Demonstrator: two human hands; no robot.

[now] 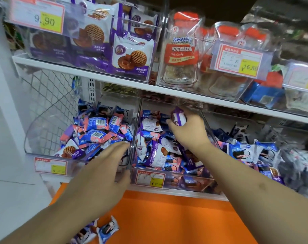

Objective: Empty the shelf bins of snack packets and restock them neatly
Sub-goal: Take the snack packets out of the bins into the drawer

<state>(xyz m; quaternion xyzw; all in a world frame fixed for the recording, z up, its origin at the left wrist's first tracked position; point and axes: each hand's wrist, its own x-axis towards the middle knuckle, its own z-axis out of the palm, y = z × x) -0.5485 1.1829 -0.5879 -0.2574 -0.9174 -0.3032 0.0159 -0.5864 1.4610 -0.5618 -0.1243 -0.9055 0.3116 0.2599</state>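
Now, right hand (186, 127): reaching into the middle bin (150, 178), fingers curled round one purple-and-white packet (178, 117) lifted clear of the heap at the back of that bin.
Left hand (104, 166): stretched forward with straight fingers, holding nothing; its fingertips (125, 144) lie at the clear wall between the left bin and the middle bin, over the packets at the left bin's right edge.
Middle bin: clear plastic, on the lower shelf, heaped with loose purple, blue and pink packets; a red-and-yellow price tag (150, 179) on its front.
Left bin (31, 138): clear, rounded side wall, piled with blue-and-pink packets (96, 131), barcodes facing up on some; its own price tag (50, 166) on the front.
Right bin (252, 152): more of the same mixed packets, blurred toward the frame's edge.
Orange surface (176, 217): below the shelf, bearing a few loose packets (104, 229) near the left forearm.
Upper shelf (89, 72): clear bins of larger purple biscuit bags (130, 57) on the left with a tag reading 9.90, and red cola-candy bags (181, 50) to the right with a tag reading 16.80.
Wire mesh (44, 95): behind the left bin.
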